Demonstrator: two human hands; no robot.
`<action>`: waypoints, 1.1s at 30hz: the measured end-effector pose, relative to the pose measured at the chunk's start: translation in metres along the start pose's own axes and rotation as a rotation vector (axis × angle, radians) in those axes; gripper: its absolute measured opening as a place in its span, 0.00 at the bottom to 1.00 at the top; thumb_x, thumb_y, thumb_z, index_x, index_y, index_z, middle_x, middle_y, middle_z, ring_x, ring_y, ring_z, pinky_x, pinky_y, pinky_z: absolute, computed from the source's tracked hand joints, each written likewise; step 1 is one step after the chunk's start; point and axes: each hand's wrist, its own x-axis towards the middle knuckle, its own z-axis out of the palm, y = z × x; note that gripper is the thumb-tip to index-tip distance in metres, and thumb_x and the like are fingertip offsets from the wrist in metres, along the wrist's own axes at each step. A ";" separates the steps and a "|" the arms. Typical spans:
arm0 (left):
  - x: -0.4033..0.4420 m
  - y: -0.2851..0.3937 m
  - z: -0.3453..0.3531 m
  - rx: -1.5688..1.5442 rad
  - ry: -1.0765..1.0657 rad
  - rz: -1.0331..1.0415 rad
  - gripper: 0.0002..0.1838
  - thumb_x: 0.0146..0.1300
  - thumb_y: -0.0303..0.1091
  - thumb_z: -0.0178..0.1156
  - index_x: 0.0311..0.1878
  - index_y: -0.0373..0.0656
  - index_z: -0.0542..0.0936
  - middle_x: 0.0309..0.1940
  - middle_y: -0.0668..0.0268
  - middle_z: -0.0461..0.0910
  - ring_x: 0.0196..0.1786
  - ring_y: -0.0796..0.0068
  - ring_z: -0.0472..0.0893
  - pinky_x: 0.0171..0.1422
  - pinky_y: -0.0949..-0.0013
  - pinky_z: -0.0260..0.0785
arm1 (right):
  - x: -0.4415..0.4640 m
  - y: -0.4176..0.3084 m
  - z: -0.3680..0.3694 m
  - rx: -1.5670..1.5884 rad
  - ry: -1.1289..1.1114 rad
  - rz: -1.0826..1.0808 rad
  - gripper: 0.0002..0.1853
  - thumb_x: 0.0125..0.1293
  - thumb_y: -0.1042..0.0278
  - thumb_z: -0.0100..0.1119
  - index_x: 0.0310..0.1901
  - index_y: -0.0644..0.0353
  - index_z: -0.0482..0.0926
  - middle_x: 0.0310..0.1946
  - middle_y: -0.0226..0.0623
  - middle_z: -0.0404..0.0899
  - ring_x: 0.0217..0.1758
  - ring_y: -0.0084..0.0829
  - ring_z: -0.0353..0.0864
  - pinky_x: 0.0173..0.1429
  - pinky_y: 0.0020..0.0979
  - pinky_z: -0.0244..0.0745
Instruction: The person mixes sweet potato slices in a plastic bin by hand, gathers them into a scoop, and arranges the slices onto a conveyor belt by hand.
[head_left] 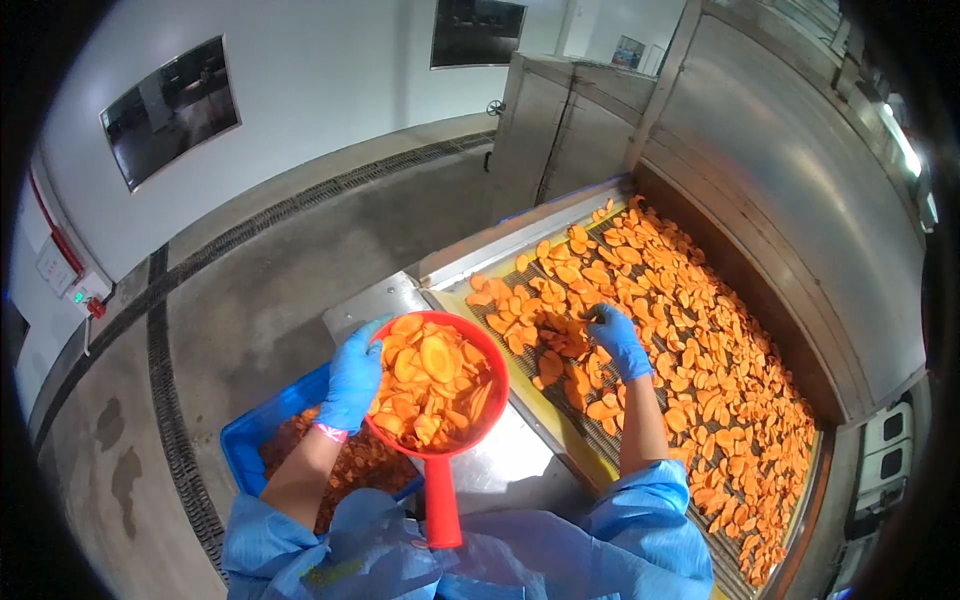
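My left hand (354, 376), in a blue glove, grips the left rim of a red plastic scoop (497, 356). The scoop is heaped with orange carrot slices (430, 375), and its handle points down toward my body. Over on the belt, my gloved right hand (618, 342) reaches into the loose carrot slices (690, 345). Its fingers are curled in and closed on some of them; the fingertips are partly hidden. Beneath my left forearm stands a blue crate (243, 436) holding darker orange pieces, partly covered by the scoop and my sleeve.
A dark mesh belt (527, 358) spread with slices runs to the right, with a yellow edge strip (575, 440). A metal ledge (520, 455) lies between belt and crate. A tall steel panel (790, 190) stands behind the belt. A drain grate (170, 390) crosses the floor.
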 end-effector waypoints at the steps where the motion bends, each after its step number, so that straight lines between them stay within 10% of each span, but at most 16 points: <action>1: -0.001 0.000 0.002 -0.008 -0.010 -0.001 0.20 0.64 0.23 0.52 0.59 0.49 0.78 0.47 0.50 0.82 0.48 0.57 0.83 0.54 0.63 0.73 | -0.006 0.011 0.003 -0.191 0.062 -0.110 0.21 0.58 0.59 0.67 0.54 0.49 0.81 0.46 0.44 0.82 0.46 0.39 0.84 0.48 0.35 0.77; 9: 0.002 -0.006 0.001 -0.028 -0.005 -0.056 0.20 0.64 0.24 0.53 0.58 0.48 0.79 0.47 0.50 0.82 0.48 0.57 0.83 0.54 0.63 0.73 | -0.011 0.008 0.040 -0.209 -0.045 -0.029 0.29 0.57 0.56 0.69 0.60 0.53 0.75 0.52 0.47 0.81 0.49 0.44 0.83 0.51 0.40 0.78; 12: 0.001 -0.008 0.002 -0.025 0.009 -0.021 0.19 0.64 0.24 0.53 0.58 0.48 0.78 0.46 0.50 0.82 0.48 0.56 0.83 0.54 0.63 0.73 | -0.001 0.019 0.033 -0.110 0.231 -0.134 0.28 0.59 0.52 0.67 0.60 0.52 0.75 0.45 0.44 0.84 0.47 0.44 0.84 0.49 0.40 0.78; 18: 0.001 -0.004 0.000 0.019 -0.017 -0.069 0.20 0.64 0.24 0.53 0.59 0.47 0.78 0.47 0.48 0.81 0.50 0.55 0.82 0.54 0.62 0.73 | 0.002 0.005 0.000 -0.656 0.210 0.093 0.29 0.59 0.45 0.64 0.59 0.50 0.77 0.43 0.43 0.84 0.44 0.41 0.85 0.45 0.40 0.78; 21: -0.001 0.006 -0.003 0.066 -0.008 -0.045 0.20 0.64 0.25 0.54 0.59 0.47 0.77 0.48 0.48 0.81 0.50 0.54 0.82 0.54 0.62 0.73 | 0.069 -0.007 0.031 -0.427 0.460 -0.277 0.19 0.62 0.50 0.62 0.52 0.48 0.83 0.43 0.41 0.84 0.43 0.42 0.84 0.47 0.39 0.78; 26: -0.003 0.003 -0.001 -0.020 -0.005 -0.065 0.19 0.65 0.25 0.53 0.60 0.47 0.77 0.49 0.50 0.81 0.50 0.56 0.82 0.54 0.63 0.73 | 0.114 -0.051 0.055 -0.466 0.379 -0.314 0.19 0.60 0.51 0.63 0.51 0.46 0.83 0.49 0.41 0.82 0.58 0.44 0.76 0.58 0.42 0.72; 33: -0.004 0.012 -0.002 0.046 -0.017 -0.105 0.19 0.68 0.24 0.51 0.61 0.46 0.77 0.49 0.51 0.82 0.51 0.63 0.83 0.55 0.67 0.73 | 0.180 -0.080 0.100 -0.426 0.218 -0.099 0.53 0.48 0.27 0.63 0.70 0.54 0.63 0.67 0.50 0.67 0.76 0.53 0.52 0.75 0.54 0.46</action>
